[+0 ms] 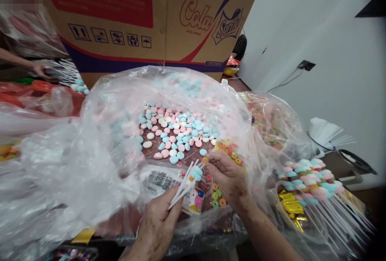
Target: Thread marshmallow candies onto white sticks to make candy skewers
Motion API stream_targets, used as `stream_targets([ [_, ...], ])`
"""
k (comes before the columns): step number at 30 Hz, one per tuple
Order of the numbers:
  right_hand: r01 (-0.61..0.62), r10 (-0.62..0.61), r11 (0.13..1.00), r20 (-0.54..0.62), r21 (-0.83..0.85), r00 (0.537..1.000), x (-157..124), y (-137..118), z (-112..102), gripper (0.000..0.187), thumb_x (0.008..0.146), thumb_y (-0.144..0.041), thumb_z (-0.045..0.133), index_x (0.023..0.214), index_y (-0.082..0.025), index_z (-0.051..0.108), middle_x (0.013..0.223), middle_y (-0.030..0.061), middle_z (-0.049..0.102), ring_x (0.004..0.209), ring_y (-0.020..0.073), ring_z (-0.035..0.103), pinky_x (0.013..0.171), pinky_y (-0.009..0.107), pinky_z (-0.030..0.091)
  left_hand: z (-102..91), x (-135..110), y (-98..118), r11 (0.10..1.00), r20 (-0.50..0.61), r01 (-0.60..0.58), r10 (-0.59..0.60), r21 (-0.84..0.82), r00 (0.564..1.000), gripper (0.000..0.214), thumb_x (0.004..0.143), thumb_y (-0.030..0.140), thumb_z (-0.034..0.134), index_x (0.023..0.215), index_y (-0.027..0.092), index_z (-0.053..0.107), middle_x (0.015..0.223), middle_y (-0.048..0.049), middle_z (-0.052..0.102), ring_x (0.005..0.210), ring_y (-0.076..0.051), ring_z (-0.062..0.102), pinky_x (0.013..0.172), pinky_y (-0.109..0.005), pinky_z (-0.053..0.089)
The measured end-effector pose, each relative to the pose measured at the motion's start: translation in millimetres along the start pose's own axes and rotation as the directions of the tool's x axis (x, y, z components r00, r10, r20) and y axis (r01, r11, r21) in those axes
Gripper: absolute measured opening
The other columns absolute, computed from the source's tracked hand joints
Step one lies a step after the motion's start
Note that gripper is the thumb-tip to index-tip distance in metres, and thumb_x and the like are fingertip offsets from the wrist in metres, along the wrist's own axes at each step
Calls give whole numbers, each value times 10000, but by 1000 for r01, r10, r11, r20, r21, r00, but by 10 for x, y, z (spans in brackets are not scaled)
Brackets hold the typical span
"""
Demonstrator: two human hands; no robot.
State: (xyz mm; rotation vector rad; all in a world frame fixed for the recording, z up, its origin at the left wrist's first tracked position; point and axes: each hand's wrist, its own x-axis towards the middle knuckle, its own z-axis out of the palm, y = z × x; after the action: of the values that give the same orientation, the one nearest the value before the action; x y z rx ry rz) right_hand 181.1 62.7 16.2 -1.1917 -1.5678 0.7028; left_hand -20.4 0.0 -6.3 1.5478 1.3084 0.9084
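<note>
My left hand (161,222) is closed around several thin white sticks (181,190). Pale blue marshmallow candy (197,173) and an orange piece are threaded on one of them. Just to the right, my right hand (229,178) pinches a small orange gummy ring (205,160) close to the stick tips. Beyond both hands, loose pink, white and blue marshmallow candies (171,138) lie within an opened clear plastic bag (117,80). Colored gummy rings (215,195) are scattered beneath my right hand. A printed packet (159,178) lies partly behind the sticks.
A tall cardboard box (120,7) stands behind the bag. At right are a pile of candy skewers (313,180), gold ties (291,204), a container of white sticks (327,132) and a bag of gummies (271,124). Another person's hand (40,70) is at far left.
</note>
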Motion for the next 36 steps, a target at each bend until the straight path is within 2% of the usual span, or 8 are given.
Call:
stream_targets([
  [6, 174, -180, 968, -21, -181, 983, -118, -137, 98, 152, 874, -154, 604, 943, -242, 707, 952, 38, 651, 920, 170, 612, 847, 304, 491, -9, 8, 3, 999, -2, 26, -27, -33, 1000, 337, 948, 385, 458, 933, 173, 719, 665, -15, 642, 606, -181, 560, 543, -229, 401],
  [11, 21, -21, 1000, 3, 7, 1000, -243, -183, 135, 191, 906, -200, 572, 986, -260, 735, 1056, 38, 678, 983, 169, 641, 832, 272, 516, 10, -5, 3, 996, -24, 64, -65, -57, 998, 329, 929, 398, 478, 753, 189, 662, 600, 9, 554, 568, -164, 491, 529, -233, 360],
  [15, -124, 115, 988, 89, 97, 989, -80, -211, 13, 161, 899, -281, 590, 959, -241, 734, 968, 22, 717, 904, 172, 660, 800, 274, 516, 56, -24, -16, 977, -125, 102, -126, -185, 984, 288, 879, 397, 550, 750, 185, 696, 567, 31, 519, 541, -147, 457, 512, -227, 350],
  [19, -91, 102, 982, 59, -166, 993, 299, -138, -147, 200, 916, -293, 532, 982, -211, 701, 934, 37, 714, 872, 191, 642, 799, 311, 487, 80, -18, -21, 947, -163, 143, -195, -287, 967, 303, 856, 425, 582, 855, 162, 732, 546, 46, 505, 480, -116, 392, 450, -210, 309],
  [21, 10, 59, 913, 155, -409, 986, 464, -60, -178, 204, 917, -235, 502, 969, -196, 695, 966, 59, 706, 912, 205, 622, 835, 330, 457, 82, -14, -12, 931, -168, 155, -220, -332, 961, 334, 843, 434, 598, 968, 156, 734, 547, 51, 513, 455, -104, 370, 415, -196, 282],
  [25, 211, 118, 698, 401, -684, 908, 598, 94, -123, 184, 893, -160, 510, 955, -172, 682, 982, 92, 695, 951, 224, 596, 865, 335, 429, 96, -13, -9, 899, -172, 170, -257, -403, 951, 306, 803, 443, 661, 677, 164, 669, 510, 60, 487, 423, -82, 341, 383, -176, 292],
  [29, 241, 147, 612, 408, -753, 901, 595, 162, -51, 194, 840, -87, 506, 916, -173, 662, 976, 98, 680, 907, 218, 590, 803, 310, 434, 119, -12, -44, 881, -171, 168, -266, -442, 949, 291, 807, 445, 667, 819, 158, 714, 515, 63, 507, 413, -81, 333, 369, -166, 267],
  [36, 212, -45, 712, 257, -670, 965, 749, 170, 1, 261, 867, -92, 455, 1039, -184, 628, 1021, 76, 649, 913, 204, 584, 803, 301, 435, 103, -8, 0, 901, -175, 169, -256, -400, 951, 288, 795, 446, 668, 772, 163, 720, 528, 41, 532, 452, -114, 416, 413, -192, 360],
])
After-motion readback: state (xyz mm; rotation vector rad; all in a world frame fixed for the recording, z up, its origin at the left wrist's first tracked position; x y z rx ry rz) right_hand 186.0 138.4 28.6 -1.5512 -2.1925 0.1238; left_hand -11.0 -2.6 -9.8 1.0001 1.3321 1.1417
